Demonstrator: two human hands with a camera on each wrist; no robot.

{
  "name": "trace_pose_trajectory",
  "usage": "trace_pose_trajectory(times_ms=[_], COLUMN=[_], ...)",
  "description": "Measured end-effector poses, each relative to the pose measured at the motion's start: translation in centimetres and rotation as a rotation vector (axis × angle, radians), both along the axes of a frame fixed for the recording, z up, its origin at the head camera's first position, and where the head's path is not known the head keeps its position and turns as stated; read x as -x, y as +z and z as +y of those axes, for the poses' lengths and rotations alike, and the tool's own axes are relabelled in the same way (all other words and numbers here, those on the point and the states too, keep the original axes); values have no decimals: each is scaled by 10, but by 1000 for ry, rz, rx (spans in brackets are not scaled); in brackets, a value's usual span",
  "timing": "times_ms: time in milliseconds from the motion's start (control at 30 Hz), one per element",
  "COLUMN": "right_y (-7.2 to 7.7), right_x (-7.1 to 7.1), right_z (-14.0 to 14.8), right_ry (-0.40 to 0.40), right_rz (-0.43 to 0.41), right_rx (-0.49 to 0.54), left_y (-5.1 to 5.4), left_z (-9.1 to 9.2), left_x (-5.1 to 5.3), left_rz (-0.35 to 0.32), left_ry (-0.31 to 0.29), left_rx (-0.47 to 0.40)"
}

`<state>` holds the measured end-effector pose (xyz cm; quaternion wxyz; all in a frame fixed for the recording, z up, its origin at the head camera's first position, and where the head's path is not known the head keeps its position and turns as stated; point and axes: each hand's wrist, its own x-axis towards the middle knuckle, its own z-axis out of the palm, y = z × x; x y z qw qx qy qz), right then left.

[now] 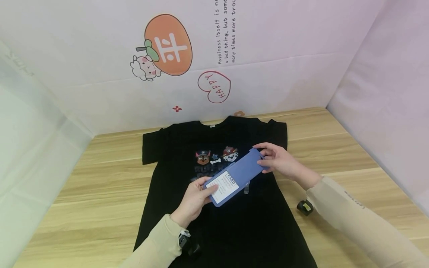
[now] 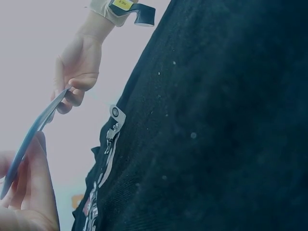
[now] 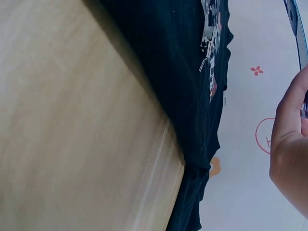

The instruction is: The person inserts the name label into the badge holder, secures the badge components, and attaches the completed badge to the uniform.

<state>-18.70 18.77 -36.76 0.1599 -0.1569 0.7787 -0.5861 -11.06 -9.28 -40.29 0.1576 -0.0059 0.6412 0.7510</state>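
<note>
A blue card holder point(image 1: 246, 165) with a white "CARD" insert point(image 1: 222, 189) is held tilted above a black T-shirt point(image 1: 234, 230). My left hand point(image 1: 194, 197) pinches its lower left end, thumb over the insert. At the upper right end, my right hand point(image 1: 280, 162) grips the holder with thumb and fingers. In the left wrist view the holder point(image 2: 29, 137) appears edge-on between the left hand point(image 2: 36, 192) and the right hand point(image 2: 79, 62). A small clip with a snap tab point(image 2: 117, 113) shows near the shirt's surface. The right wrist view catches only part of the right hand point(image 3: 288, 139).
The shirt lies spread on a wood-grain table point(image 1: 100, 201), cartoon print point(image 1: 216, 158) up and collar toward the back. A white printed backdrop point(image 1: 268, 74) rises behind the table, with pale side walls at left and right point(image 1: 385, 111). Both wrists wear dark cameras point(image 1: 305, 207).
</note>
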Motion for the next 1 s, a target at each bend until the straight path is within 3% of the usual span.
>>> trace_pose_trajectory(times_ms=[1000], right_y=[-6], right_x=[-5], right_z=[-9], right_ry=[17], right_rz=[-63], right_rx=[38], left_y=[1], left_z=[2], left_x=[0], left_rz=[1], left_ry=[11], left_rx=[-2])
